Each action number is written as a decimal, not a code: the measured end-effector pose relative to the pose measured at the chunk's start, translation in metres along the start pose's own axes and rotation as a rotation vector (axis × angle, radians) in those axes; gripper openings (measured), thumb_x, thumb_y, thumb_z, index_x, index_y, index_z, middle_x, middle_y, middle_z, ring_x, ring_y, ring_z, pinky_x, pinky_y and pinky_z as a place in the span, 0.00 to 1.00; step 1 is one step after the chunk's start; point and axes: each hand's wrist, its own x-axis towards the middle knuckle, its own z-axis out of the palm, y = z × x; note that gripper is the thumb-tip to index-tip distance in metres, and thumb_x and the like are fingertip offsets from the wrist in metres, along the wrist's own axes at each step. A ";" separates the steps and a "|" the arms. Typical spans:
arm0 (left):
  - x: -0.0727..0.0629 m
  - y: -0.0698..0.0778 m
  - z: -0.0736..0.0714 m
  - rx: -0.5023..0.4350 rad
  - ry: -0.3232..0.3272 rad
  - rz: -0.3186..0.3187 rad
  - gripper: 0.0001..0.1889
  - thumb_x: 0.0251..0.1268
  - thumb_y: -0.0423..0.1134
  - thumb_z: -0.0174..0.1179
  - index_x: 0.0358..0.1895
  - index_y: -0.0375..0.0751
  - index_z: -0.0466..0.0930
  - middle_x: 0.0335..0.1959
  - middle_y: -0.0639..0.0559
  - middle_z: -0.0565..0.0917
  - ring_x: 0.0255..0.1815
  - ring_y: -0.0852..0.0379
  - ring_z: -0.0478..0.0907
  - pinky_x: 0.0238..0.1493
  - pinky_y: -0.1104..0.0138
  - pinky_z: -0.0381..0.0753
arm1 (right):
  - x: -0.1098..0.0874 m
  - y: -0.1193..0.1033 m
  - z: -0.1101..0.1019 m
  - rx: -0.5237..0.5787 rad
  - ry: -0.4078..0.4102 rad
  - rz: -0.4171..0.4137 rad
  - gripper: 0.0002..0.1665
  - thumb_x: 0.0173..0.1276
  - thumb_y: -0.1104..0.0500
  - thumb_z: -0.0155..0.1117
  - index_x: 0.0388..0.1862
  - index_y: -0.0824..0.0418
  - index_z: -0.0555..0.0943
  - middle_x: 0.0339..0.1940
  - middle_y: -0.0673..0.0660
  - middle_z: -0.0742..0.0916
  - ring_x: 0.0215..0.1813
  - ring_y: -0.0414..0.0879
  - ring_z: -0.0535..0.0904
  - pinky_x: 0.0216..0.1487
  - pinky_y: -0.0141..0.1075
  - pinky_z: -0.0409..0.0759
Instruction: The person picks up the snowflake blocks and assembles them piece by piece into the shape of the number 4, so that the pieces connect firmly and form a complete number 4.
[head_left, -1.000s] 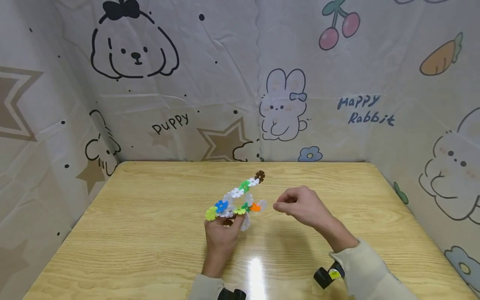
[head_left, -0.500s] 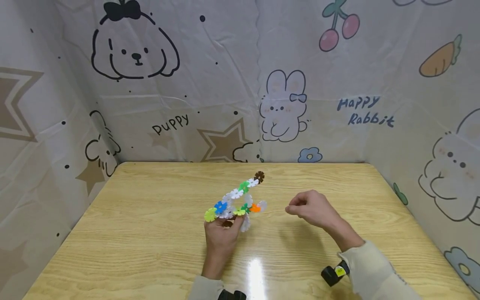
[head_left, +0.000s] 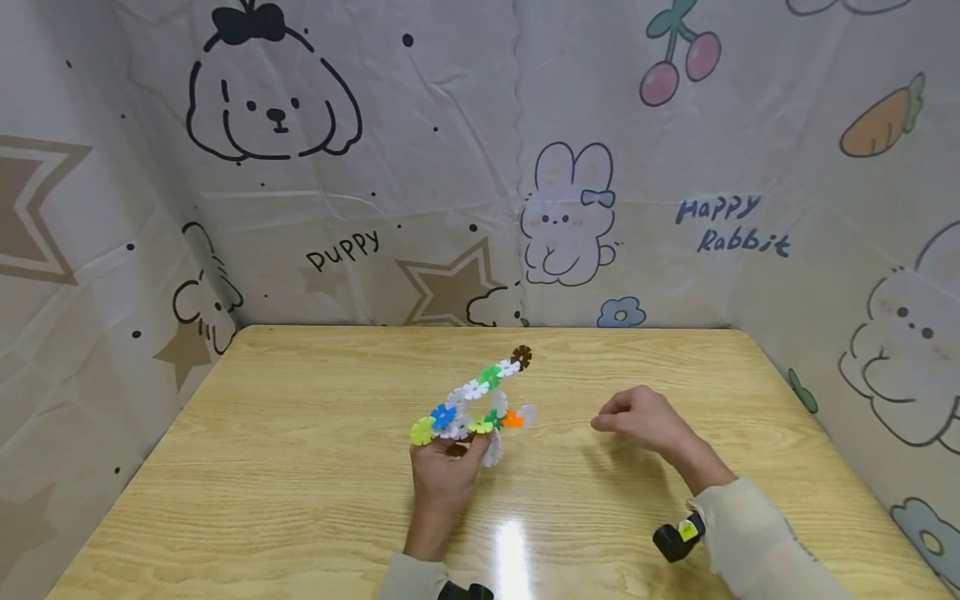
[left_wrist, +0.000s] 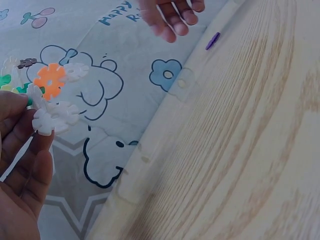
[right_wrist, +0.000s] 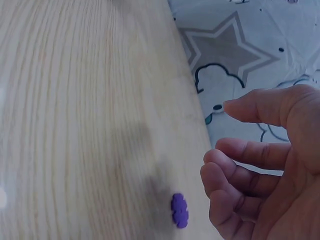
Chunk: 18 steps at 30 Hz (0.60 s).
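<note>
In the head view my left hand (head_left: 446,477) grips a built shape of interlocking plastic snowflake discs (head_left: 476,389) at its lower end, holding it over the table. White, green, blue, yellow, orange and brown discs make up the shape. In the left wrist view an orange disc (left_wrist: 50,81) and a white disc (left_wrist: 54,118) stick out past the fingers. My right hand (head_left: 651,425) hovers to the right, its fingers loosely bent around nothing. Below it a purple snowflake disc (right_wrist: 180,210) lies on the wood in the right wrist view; the head view does not show it.
The wooden table (head_left: 300,500) reaches back to a printed cloth (head_left: 450,167) hanging behind it and along both sides. A wrist camera (head_left: 678,537) sits on the right sleeve, another (head_left: 465,592) on the left.
My right hand has moved right and slightly down, away from the disc shape. My left hand keeps its grip, almost still.
</note>
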 end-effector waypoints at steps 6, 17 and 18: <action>0.001 0.000 0.000 0.013 -0.004 0.032 0.09 0.47 0.18 0.70 0.34 0.27 0.86 0.26 0.43 0.86 0.26 0.63 0.79 0.25 0.59 0.82 | 0.003 0.011 -0.003 -0.026 0.021 0.024 0.15 0.65 0.55 0.70 0.41 0.67 0.86 0.29 0.55 0.86 0.31 0.47 0.80 0.33 0.39 0.77; 0.001 0.000 -0.001 0.009 -0.011 0.016 0.09 0.47 0.17 0.69 0.33 0.26 0.85 0.27 0.40 0.86 0.26 0.62 0.79 0.24 0.59 0.82 | 0.012 0.029 -0.009 -0.100 0.035 0.089 0.22 0.63 0.57 0.70 0.47 0.74 0.83 0.34 0.57 0.87 0.34 0.49 0.78 0.33 0.39 0.77; 0.001 0.000 -0.001 0.007 -0.012 0.016 0.09 0.46 0.17 0.69 0.33 0.26 0.85 0.27 0.40 0.86 0.26 0.62 0.80 0.24 0.59 0.82 | 0.013 0.031 -0.008 -0.104 0.042 0.099 0.21 0.62 0.57 0.71 0.46 0.74 0.83 0.33 0.57 0.86 0.35 0.49 0.78 0.33 0.38 0.76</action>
